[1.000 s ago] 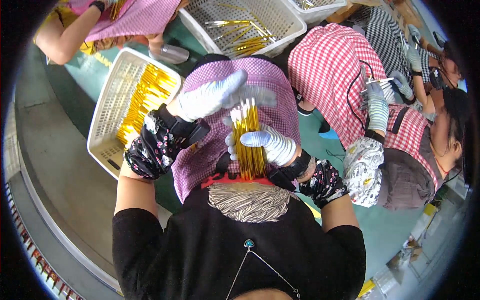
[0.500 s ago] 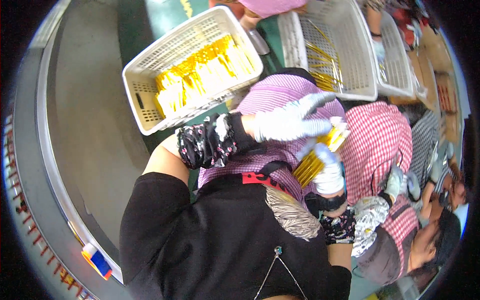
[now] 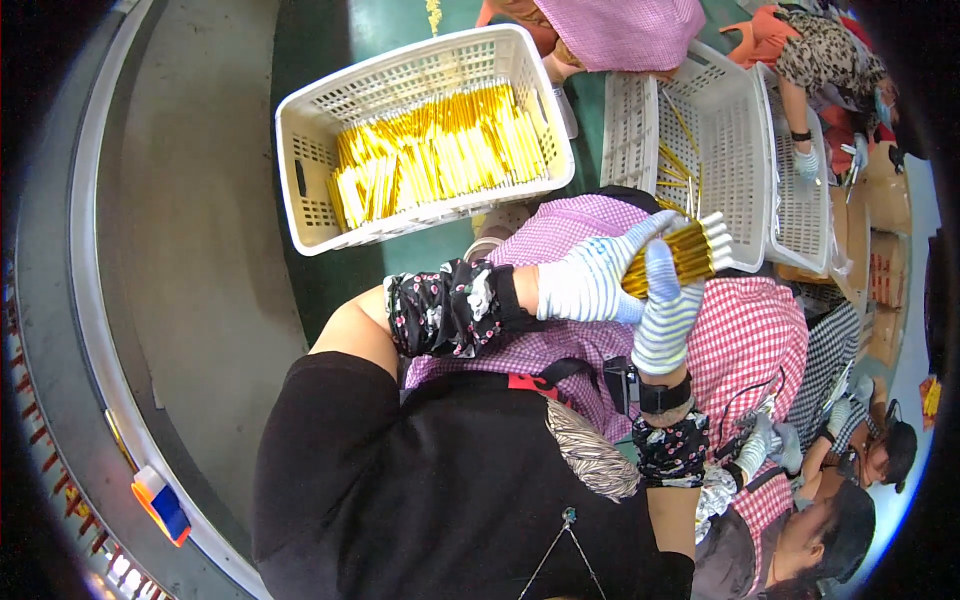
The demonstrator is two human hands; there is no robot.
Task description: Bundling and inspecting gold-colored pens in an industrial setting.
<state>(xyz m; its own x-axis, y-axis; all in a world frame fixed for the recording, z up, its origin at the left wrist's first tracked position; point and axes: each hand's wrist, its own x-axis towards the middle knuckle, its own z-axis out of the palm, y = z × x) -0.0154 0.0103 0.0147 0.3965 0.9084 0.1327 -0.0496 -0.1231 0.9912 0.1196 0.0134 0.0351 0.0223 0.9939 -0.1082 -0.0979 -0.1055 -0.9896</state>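
Note:
A bundle of thin, shiny gold sticks with white ends (image 3: 680,252) is between my two gloved hands, above my lap. My left hand (image 3: 592,284), in a striped glove, comes in from the left and closes round the bundle's near end. My right hand (image 3: 664,318), in a matching glove, grips the sticks from below, its fingers wrapped upward along them. The white ends point to the right. Many similar gold sticks (image 3: 440,150) lie in rows inside a white plastic crate (image 3: 300,215) ahead of me on the left.
A second white crate (image 3: 730,110) with a few gold sticks stands ahead to the right, with another crate (image 3: 798,235) beside it. Co-workers in checked aprons (image 3: 750,340) sit close on my right. A grey curved surface (image 3: 190,250) runs along my left.
My left hand, stretched open over the bundle before, has closed on it. My right hand has moved up with the bundle, whose white ends now point right. The view has shifted.

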